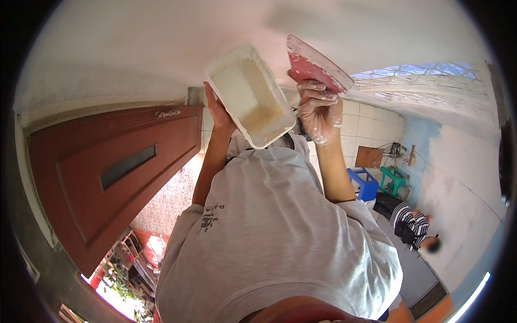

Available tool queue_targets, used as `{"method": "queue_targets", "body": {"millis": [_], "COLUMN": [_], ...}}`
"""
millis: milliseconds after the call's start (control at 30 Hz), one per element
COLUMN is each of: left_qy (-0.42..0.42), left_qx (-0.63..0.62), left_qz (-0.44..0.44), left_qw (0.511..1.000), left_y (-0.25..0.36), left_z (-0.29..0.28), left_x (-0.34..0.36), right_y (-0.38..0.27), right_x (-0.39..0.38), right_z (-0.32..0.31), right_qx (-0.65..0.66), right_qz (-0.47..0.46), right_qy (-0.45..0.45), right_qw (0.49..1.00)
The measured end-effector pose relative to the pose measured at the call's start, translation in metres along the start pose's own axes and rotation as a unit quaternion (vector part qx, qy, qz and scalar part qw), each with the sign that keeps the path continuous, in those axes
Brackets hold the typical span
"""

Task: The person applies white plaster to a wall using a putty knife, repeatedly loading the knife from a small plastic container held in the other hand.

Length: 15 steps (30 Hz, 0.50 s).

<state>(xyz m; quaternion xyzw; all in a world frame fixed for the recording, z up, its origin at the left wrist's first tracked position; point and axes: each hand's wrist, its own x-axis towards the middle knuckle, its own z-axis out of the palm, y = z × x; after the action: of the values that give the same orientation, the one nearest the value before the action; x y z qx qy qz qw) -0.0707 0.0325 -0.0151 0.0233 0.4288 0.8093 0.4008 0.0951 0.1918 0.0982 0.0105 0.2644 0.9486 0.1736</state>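
My left hand (218,112) grips a white rectangular plastic tub (271,83) by its side, fingers wrapped under and along the edge. The tub is tilted, its inside facing the view, with whitish and tan paste smeared on the walls and rim. In my right hand (322,116) is a red putty spreader (311,67) with a wide blade, its far edge coated in white paste. White paste also covers the fingers and wrist of that hand. The spreader is held up to the right of the tub, apart from it, just below a pale plastered surface (258,21).
A brown door (124,140) stands open at the left. Decorative vent blocks (420,81) are at the upper right. Blue and green plastic stools (366,185) stand at the right, near a person in a striped top (407,219) beside a patchy white-and-blue wall (458,172).
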Motion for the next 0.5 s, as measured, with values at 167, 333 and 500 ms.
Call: {"method": "queue_targets", "body": {"millis": [167,333,500], "left_qy": [-0.02,-0.045,-0.061], "left_qx": [-0.066,-0.111,-0.015], "left_qz": [-0.029,-0.058,-0.038], "left_qw": [0.997,0.991,0.997], "left_y": [-0.011,-0.012,0.01], "left_z": [0.022,0.01,-0.032], "left_x": [0.007,0.004,-0.027], "right_y": [0.006,0.016,0.043], "right_x": [0.005,-0.002,-0.035], "right_z": [-0.007,-0.001,-0.013], "right_qx": [0.023,-0.291,-0.596], "right_qz": [-0.033,-0.117,-0.129], "right_qy": [0.006,0.025,-0.182], "right_qw": [0.999,0.949,0.772]}}
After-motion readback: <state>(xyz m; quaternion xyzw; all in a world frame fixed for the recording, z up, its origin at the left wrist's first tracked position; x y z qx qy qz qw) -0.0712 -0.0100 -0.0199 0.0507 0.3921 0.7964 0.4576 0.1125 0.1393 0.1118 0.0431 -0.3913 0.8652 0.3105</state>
